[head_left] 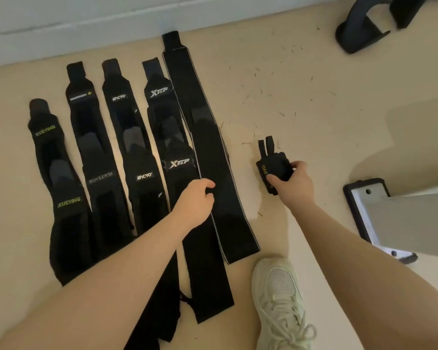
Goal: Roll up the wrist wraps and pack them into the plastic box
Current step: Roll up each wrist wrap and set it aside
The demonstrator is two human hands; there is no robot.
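White sneaker [280, 296] is standing on beige floor [301, 79] littered with dark specks; my right grip [292, 184] is clamping a rolled wrap [272, 170], my left grip [196, 198] is curling loosely over a flat wrap [213, 157].

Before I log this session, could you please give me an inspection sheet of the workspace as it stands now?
Surface: beige floor, scattered with small dark specks.
Job's things: flat wrist wraps laid side by side, unrolled; one rolled wrap to their right; plastic box not seen.
Clutter: dark specks only.
Grippers: left hand on the long plain wrap, fingers curled at its edge; right hand grips the rolled wrap.
Cables: nothing seen.
Surroundings: white shoe, metal plate with holes at right, dark equipment base top right, pale wall.
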